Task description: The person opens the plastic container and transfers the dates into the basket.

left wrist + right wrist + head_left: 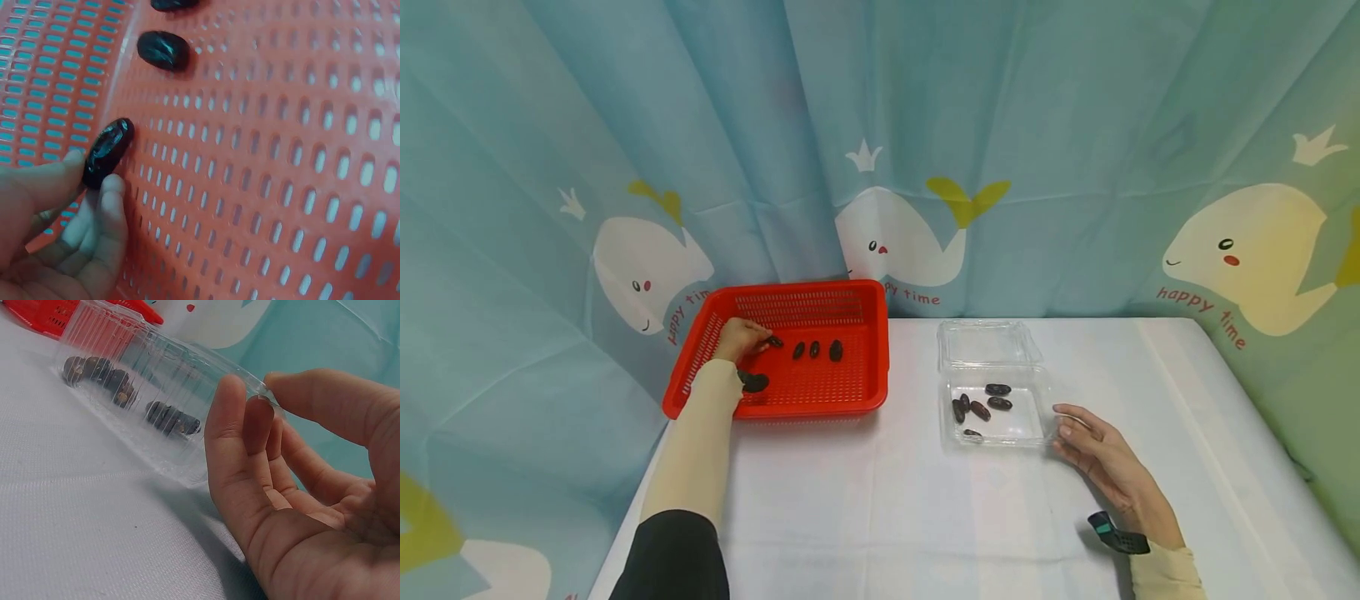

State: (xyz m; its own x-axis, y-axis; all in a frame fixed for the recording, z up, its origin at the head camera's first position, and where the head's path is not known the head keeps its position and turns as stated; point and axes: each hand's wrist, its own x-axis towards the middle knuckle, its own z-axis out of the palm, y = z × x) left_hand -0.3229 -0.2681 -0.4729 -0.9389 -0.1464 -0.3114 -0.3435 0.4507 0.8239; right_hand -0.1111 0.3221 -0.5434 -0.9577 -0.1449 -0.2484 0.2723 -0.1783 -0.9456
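**Pinching at left, touching at right**

Inside the red basket (pixel 812 409), near its back wall, pinching one dark date (pixel 107 153) between thumb and fingertips of the left hand (pixel 741 339). Just to the right, on the basket's floor, in a loose row: three more dates (pixel 815 349). Farther right on the white table (pixel 917 500), apart from the basket: a clear plastic box (pixel 1018 425), with lid (pixel 985 343) laid back behind and six dates (pixel 981 411) inside. At the box's right edge, touching the rim with gently bent fingers of the right hand (pixel 1105 458); impossible to tell whether pinching it.
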